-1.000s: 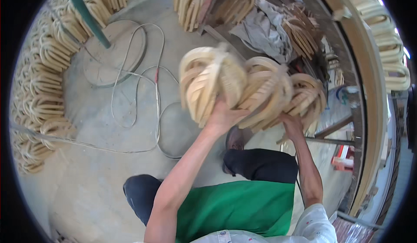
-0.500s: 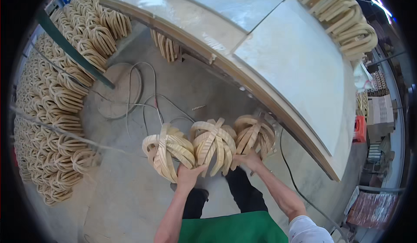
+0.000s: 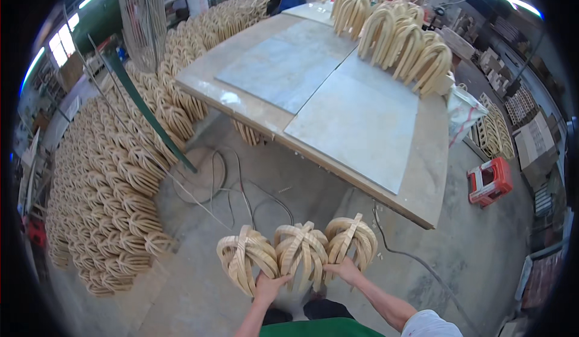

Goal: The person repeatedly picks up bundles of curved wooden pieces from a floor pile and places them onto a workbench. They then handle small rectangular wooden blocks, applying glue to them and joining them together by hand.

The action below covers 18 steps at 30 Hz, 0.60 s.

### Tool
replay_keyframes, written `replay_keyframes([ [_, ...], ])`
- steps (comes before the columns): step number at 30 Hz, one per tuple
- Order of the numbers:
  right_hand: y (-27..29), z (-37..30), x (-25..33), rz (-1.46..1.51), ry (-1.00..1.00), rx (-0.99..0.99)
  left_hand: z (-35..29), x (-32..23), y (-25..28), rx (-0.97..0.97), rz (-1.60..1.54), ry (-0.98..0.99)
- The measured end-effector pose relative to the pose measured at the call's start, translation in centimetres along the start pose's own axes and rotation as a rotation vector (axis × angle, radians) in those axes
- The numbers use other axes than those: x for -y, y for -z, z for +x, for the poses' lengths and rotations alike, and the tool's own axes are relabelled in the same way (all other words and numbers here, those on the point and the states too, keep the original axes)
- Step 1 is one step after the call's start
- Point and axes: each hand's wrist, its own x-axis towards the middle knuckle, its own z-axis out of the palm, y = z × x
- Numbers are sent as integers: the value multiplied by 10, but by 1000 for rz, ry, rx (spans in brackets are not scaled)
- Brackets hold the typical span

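Note:
Three bundles of curved, U-shaped wooden strips sit side by side in front of me: a left bundle point(image 3: 246, 254), a middle bundle point(image 3: 301, 245) and a right bundle point(image 3: 356, 238). Each has a strip lying crosswise over the bent tops. My left hand point(image 3: 269, 287) is closed at the lower edges of the left and middle bundles, where they meet. Between the middle and right bundles, my right hand point(image 3: 345, 269) is closed on their near sides. Fingers of both hands are partly hidden by the wood.
Ahead stands a wide table point(image 3: 431, 144) with flat pale boards point(image 3: 362, 123) on it and more wooden bundles point(image 3: 404, 41) along its far side. A large pile of bundles point(image 3: 114, 198) fills the left. Cables point(image 3: 247, 198) trail from a green pole point(image 3: 151, 117). A red stool point(image 3: 490, 181) stands right.
The view has tilted up, showing more of the table and room. The three bundles now appear lower, drawn closer together in a more even row. Both hands keep their grip.

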Motion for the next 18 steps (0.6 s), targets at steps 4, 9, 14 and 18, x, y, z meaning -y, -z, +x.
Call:
replay_keyframes([
  [4, -26, -57, -10, 5, -49, -52, -62, -37, 27, 56, -26, -45],
  [9, -68, -137, -7, 71, 9, -168, -120, -46, 56, 218, -46, -19],
  [14, -104, -202, -6, 138, 21, -298, -164, -53, 79, 332, 35, -96],
  [18, -123, -245, 4, 214, 83, -356, -193, -73, 87, 382, 63, -159],
])
